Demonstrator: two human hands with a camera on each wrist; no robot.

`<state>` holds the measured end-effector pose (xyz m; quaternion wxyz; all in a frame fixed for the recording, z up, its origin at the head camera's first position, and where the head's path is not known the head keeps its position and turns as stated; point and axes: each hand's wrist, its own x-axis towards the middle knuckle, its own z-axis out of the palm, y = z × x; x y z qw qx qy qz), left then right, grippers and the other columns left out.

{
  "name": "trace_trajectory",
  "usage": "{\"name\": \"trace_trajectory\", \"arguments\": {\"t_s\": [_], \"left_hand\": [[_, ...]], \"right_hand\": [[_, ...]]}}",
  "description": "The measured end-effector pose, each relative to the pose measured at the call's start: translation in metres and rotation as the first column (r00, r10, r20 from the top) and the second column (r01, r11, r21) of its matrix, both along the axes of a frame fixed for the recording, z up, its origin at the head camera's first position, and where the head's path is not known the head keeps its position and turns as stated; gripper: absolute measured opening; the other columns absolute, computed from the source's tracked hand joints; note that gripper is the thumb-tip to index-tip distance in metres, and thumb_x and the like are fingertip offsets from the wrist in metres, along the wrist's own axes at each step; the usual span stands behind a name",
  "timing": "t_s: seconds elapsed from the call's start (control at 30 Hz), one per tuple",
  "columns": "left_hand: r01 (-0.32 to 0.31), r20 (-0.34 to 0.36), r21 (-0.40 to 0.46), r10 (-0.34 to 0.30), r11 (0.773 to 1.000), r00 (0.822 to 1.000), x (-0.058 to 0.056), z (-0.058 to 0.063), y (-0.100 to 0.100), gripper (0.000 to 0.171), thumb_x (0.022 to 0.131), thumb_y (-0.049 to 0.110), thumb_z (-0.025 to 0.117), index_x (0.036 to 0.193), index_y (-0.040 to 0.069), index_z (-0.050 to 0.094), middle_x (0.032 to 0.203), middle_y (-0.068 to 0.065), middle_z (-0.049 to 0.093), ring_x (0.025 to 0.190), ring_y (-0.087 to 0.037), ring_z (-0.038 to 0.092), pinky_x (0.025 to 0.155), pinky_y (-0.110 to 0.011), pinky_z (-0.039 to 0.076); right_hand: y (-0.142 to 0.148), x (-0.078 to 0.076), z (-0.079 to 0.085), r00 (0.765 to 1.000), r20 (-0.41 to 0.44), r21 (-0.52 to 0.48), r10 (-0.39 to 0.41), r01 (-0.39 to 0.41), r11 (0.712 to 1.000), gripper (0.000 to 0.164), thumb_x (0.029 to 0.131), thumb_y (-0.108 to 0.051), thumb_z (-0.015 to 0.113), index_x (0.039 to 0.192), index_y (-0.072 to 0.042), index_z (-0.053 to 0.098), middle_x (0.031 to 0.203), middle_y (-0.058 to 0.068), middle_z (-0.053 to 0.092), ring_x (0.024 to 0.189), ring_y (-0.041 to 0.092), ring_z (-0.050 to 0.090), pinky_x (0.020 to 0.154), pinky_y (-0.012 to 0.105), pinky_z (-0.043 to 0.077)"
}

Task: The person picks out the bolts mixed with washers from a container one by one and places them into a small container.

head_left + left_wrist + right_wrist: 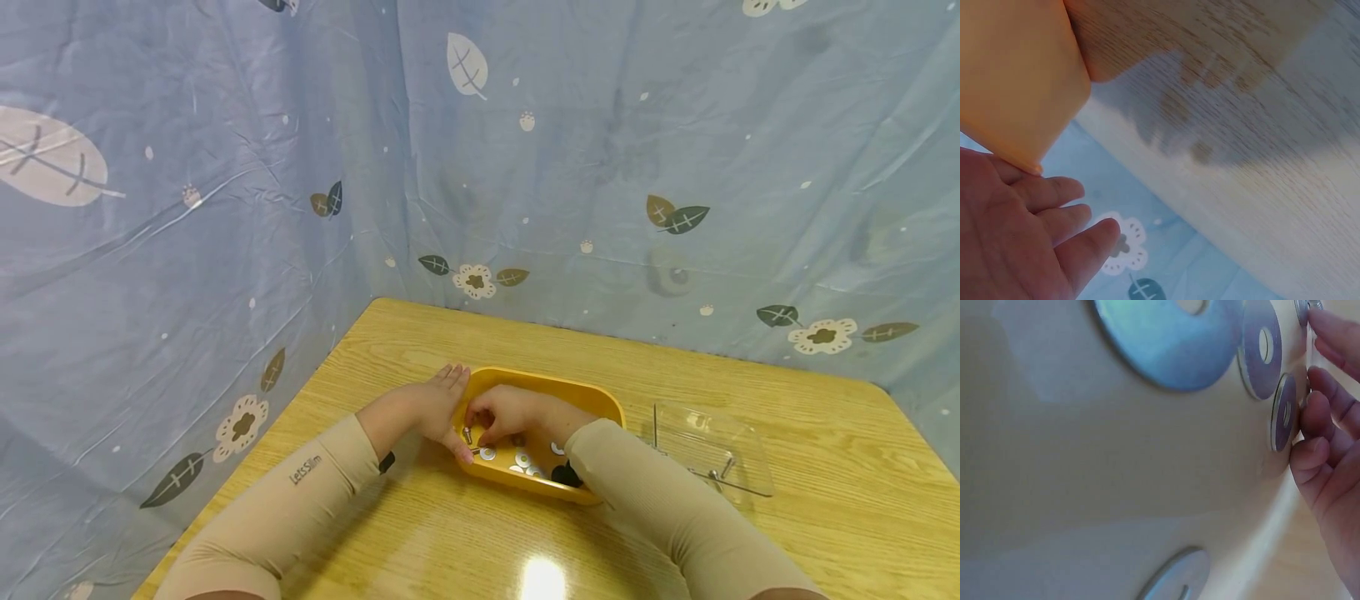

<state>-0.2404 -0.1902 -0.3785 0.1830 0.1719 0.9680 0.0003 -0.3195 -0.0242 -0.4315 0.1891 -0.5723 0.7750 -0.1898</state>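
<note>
My left hand rests against the left end of a yellow tray, fingers extended along the rim and thumb by the front edge. In the left wrist view its fingers lie loosely at the tray's corner. My right hand reaches into the tray's left part, index finger and thumb bent and apart. Right at the index fingertip is a bolt; another small metal piece lies between the two thumbs. Whether the right fingers pinch a bolt is unclear. Flat washers lie on the tray floor, large in the right wrist view.
Black pieces sit in the tray's front right, partly behind the right forearm. To the right, a clear plastic piece with bolts on it stands on the wooden table. A blue patterned curtain hangs behind and at left.
</note>
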Motion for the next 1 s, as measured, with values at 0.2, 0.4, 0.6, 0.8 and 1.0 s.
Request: {"name": "trace_trajectory", "arguments": {"t_s": [0.2, 0.4, 0.6, 0.8, 1.0], "left_hand": [[0.008, -0.005, -0.01, -0.008, 1.0, 1.0, 0.0, 0.0, 0.0, 0.144, 0.044, 0.087, 0.052, 0.146, 0.002, -0.002, 0.152, -0.016, -0.003, 0.139, -0.031, -0.001, 0.111, -0.039, 0.014], [0.011, -0.003, -0.014, -0.011, 1.0, 1.0, 0.0, 0.001, 0.001, 0.142, 0.045, 0.085, 0.054, 0.146, 0.003, -0.002, 0.152, -0.017, -0.002, 0.139, -0.031, -0.001, 0.111, -0.039, 0.014], [0.01, 0.007, -0.013, -0.01, 1.0, 1.0, 0.001, 0.001, 0.001, 0.141, 0.047, 0.083, 0.056, 0.146, 0.003, -0.003, 0.152, -0.017, -0.003, 0.139, -0.03, -0.002, 0.111, -0.039, 0.014], [0.015, 0.005, -0.019, -0.015, 1.0, 1.0, 0.001, 0.0, 0.001, 0.141, 0.046, 0.085, 0.053, 0.146, 0.003, -0.002, 0.152, -0.017, -0.002, 0.139, -0.03, -0.002, 0.111, -0.039, 0.015], [0.015, 0.001, -0.02, -0.015, 1.0, 1.0, 0.0, 0.001, 0.001, 0.141, 0.046, 0.086, 0.052, 0.146, 0.003, -0.002, 0.152, -0.017, -0.002, 0.139, -0.03, -0.002, 0.111, -0.04, 0.016]], "right_hand": [[-0.003, 0.006, 0.001, 0.999, -0.033, -0.008, 0.01, -0.01, 1.0, 0.025, 0.074, -0.022, 0.077, 0.093, -0.012, 0.064, 0.067, -0.006, 0.053, 0.06, 0.001, 0.044, 0.055, 0.016, 0.04], [-0.005, 0.011, 0.003, 0.999, -0.043, -0.008, -0.007, 0.007, 1.0, 0.025, 0.074, -0.025, 0.077, 0.089, -0.011, 0.063, 0.066, -0.008, 0.05, 0.059, 0.002, 0.043, 0.054, 0.016, 0.039], [-0.008, 0.015, 0.001, 0.998, -0.052, 0.012, -0.024, 0.025, 1.0, 0.02, 0.076, -0.022, 0.075, 0.086, -0.01, 0.062, 0.068, -0.006, 0.052, 0.061, 0.002, 0.043, 0.056, 0.016, 0.038], [-0.009, 0.016, 0.001, 0.997, -0.059, 0.028, -0.041, 0.042, 0.999, 0.022, 0.076, -0.024, 0.076, 0.086, -0.011, 0.061, 0.07, -0.003, 0.054, 0.061, 0.002, 0.043, 0.057, 0.016, 0.039], [-0.01, 0.015, -0.002, 0.994, -0.09, 0.014, -0.061, 0.062, 0.998, 0.024, 0.074, -0.028, 0.077, 0.084, -0.012, 0.061, 0.068, -0.006, 0.053, 0.061, 0.003, 0.044, 0.056, 0.017, 0.04]]}}
